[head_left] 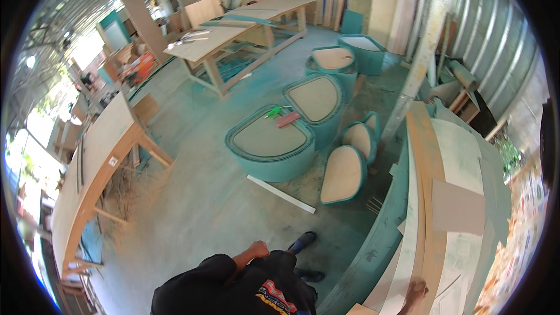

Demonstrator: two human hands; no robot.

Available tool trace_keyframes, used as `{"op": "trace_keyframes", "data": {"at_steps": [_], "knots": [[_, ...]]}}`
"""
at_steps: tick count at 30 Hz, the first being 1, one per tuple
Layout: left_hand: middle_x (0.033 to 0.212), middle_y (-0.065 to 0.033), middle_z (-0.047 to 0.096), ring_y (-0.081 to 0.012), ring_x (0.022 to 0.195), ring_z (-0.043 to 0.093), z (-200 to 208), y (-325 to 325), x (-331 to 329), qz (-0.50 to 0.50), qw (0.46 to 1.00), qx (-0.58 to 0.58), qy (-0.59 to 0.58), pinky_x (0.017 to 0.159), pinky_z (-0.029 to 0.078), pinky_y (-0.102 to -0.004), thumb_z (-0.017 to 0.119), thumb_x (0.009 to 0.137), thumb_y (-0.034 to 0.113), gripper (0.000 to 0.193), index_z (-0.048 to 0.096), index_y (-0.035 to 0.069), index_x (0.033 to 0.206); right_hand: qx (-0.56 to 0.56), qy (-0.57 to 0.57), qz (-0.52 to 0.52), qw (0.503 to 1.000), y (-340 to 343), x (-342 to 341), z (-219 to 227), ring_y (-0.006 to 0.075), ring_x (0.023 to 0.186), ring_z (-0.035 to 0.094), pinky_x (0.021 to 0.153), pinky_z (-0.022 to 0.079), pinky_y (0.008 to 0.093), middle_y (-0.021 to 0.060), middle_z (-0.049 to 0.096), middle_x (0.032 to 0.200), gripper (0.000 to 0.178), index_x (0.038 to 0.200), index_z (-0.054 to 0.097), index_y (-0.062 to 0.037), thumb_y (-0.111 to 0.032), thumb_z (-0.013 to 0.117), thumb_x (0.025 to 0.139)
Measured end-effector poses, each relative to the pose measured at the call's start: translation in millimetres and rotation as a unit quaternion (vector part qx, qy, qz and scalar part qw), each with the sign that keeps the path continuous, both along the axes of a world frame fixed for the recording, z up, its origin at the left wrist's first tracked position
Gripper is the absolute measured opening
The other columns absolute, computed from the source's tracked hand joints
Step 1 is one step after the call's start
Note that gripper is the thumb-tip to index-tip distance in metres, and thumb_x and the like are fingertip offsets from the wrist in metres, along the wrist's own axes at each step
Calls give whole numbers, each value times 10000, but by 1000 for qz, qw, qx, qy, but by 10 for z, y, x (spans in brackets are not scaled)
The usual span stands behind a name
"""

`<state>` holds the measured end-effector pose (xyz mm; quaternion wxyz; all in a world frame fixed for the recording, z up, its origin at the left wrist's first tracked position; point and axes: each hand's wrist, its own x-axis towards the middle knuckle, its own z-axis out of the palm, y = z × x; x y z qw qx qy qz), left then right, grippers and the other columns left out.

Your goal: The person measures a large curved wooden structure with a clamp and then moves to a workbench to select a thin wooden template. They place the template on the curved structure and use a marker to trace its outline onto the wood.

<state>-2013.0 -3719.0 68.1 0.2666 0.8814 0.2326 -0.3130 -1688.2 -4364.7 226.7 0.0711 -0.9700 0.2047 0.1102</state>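
My left hand [256, 251] is held in front of my dark shirt, its fingers curled in with nothing visible in them. My right hand [416, 291] is low on the right, over a long brown board [429, 169] on a stack of sheets; its fingers are too small and blurred to read. Ahead on the floor stands a teal rounded box [271, 163] with a recessed pale top. On that top lie a green-handled tool [273, 112] and a dark red block [287, 119]. A second teal box [315, 99] stands just behind it.
Teal-edged panels [343, 175] lean near the boxes. A white strip [281, 194] lies on the floor. A wooden workbench [233, 29] stands at the back, a curved-looking table [99, 181] on the left. At right are a post [420, 64] and a loose grey-brown sheet [458, 207].
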Motion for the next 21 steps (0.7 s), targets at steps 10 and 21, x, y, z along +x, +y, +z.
{"op": "trace_keyframes", "data": {"at_steps": [10,21], "knots": [[964,-230,699,-407,963,666,-150,259,-379,36,998,-2,43,875,521,-483,448,858,536,595,729,12,883,-40,-47,85,994,147,37,-179,394,1287,419,1064,356,573,176,392,1440,595,1383,465,-141,-385,612,861],[698,-108,648,-298,712,647,-213,1605,-345,-17,983,-167,-75,635,491,-450,555,845,400,359,637,63,754,-131,-88,90,983,1101,-458,-169,369,1106,581,901,482,499,171,505,1371,630,1382,468,-63,-418,623,884]]}}
